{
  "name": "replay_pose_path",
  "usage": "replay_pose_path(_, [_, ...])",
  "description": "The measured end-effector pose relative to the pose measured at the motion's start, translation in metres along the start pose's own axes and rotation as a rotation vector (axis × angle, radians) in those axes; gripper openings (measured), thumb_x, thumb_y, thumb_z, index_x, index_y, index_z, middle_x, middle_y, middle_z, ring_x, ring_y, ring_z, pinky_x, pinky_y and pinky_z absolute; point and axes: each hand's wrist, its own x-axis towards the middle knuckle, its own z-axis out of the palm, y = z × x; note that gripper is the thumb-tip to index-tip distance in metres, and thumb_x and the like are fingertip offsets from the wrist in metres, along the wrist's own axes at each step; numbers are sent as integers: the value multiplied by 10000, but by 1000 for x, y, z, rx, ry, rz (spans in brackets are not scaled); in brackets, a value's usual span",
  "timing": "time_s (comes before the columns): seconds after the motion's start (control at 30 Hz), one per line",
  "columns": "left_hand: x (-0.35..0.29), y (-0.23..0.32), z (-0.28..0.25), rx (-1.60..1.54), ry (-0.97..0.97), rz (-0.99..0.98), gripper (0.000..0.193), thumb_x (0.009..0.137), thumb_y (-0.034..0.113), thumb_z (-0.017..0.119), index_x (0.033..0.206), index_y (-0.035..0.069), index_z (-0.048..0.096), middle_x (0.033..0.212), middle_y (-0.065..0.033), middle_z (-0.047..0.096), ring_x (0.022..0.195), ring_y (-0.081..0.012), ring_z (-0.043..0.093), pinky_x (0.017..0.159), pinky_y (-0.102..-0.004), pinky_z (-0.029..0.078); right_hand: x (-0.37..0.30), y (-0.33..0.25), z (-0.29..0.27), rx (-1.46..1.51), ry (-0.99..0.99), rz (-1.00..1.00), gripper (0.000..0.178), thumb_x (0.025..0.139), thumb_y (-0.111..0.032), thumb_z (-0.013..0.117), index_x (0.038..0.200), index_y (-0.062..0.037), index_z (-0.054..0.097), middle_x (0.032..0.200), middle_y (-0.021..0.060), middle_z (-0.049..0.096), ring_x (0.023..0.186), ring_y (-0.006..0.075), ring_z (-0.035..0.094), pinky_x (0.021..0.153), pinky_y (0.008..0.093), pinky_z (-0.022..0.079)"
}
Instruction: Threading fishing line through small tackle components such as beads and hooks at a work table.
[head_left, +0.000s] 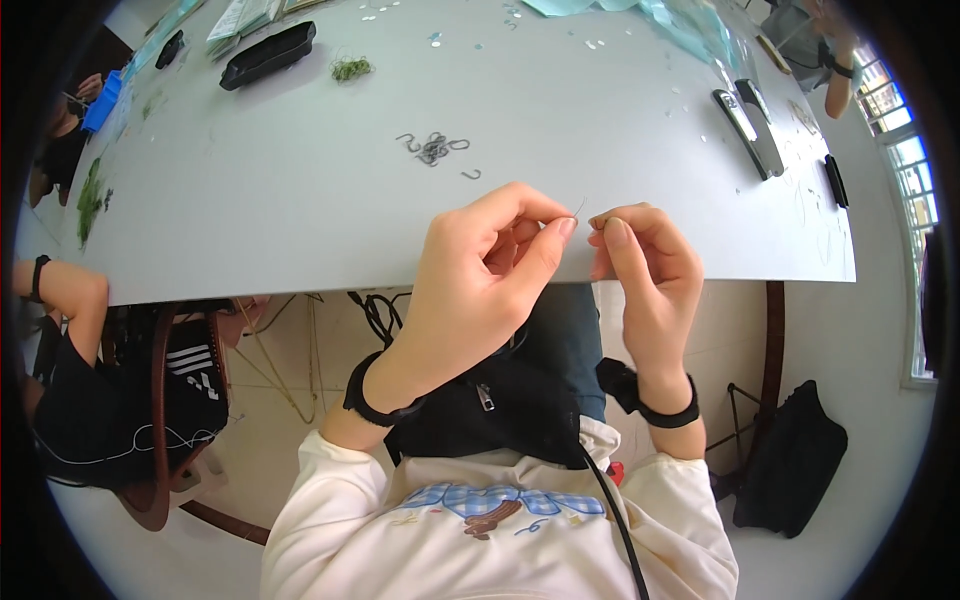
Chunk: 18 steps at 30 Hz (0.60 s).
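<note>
Over the table's near edge, my left hand [490, 260] pinches a thin wire-like strand [581, 207] between thumb and forefinger. Its tip sticks up just past the fingertips; the rest is hidden in the hand. A short gap to the right, my right hand [652, 260] is closed in a pinch too, thumb against forefinger. Whatever it may hold is too small to make out. Beyond the left hand lies a small pile of dark metal hooks [435, 150], with a single loose hook [471, 175] beside it.
A black tray [268, 55] and a green thread tangle [350, 69] lie farther back. To the right are a stapler [750, 128] and a black pen [836, 181]. Teal plastic sheeting [690, 35] covers the far right. Another person's arm [70, 290] is at the left.
</note>
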Motion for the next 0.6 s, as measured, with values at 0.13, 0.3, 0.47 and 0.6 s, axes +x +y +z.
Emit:
replay_pose_path(0.13, [5,-1,13,-23,83,25,62,801,50,552,808,7,597,559,52,499,435,23,294,393,-160,207,1,1,1,35,49,-18,94,826,-42,536,838,48,562,772,40,583,689,81,534,588,191,415])
replay_pose_path(0.3, [10,-3,23,-55,140,63,72,791,34,566,834,14,620,599,49,531,435,26,299,389,-154,199,1,9,7,64,145,-103,80,819,-35,543,834,40,567,750,38,585,663,61,488,605,186,386])
replay_pose_path(0.47, [11,-4,24,-66,156,85,75,783,21,576,840,16,624,628,44,561,441,30,303,384,-150,198,3,12,10,46,198,-159,67,812,-26,548,826,37,566,756,45,591,664,67,495,624,192,396])
replay_pose_path(0.6, [11,-5,25,-73,186,118,76,778,16,583,843,11,622,629,44,565,443,34,306,384,-145,203,4,15,14,53,225,-197,53,808,-15,547,815,35,563,759,51,595,667,79,508,627,202,409])
